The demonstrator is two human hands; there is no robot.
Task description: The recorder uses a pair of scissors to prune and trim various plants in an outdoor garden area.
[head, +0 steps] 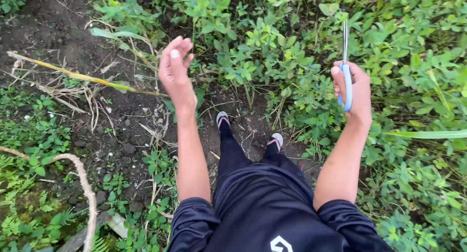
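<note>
Scissors (346,69) with a light blue plastic handle and slim, bright metal blades stood upright, the blades closed and pointing up and away over the low green leaves. The handle loop lay inside the closed right hand (354,90), at the right of the view, above the plants.

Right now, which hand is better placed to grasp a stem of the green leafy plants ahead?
Left, probably. The left hand is empty, fingers loose, raised beside the green leafy plants. The right hand is closed around the blue-handled scissors, blades pointing up, so it cannot grasp a stem.
</note>
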